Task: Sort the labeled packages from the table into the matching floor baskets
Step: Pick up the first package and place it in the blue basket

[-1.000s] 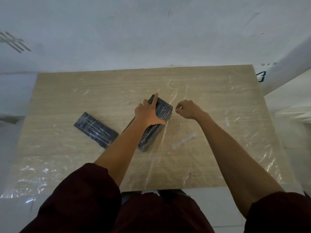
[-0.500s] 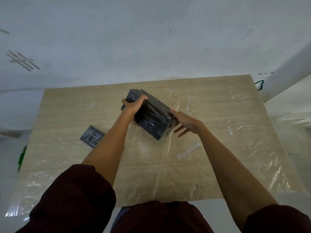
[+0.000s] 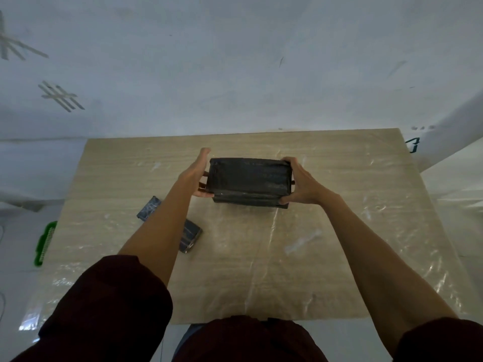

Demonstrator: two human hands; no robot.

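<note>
Head view: the dark package (image 3: 250,182) is up off the table (image 3: 339,231), level between both hands, likely turned so a label can be read. The left hand (image 3: 194,176) clamps its nine o'clock end, fingers together; the right hand (image 3: 303,185) wraps the three o'clock end. No label shows. A second package (image 3: 189,235) hides partly under the left forearm; only a green basket (image 3: 43,244) edge peeks in at nine o'clock.

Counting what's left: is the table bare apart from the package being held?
No, a second dark wrapped package lies on the table, partly hidden by the left forearm.
</note>
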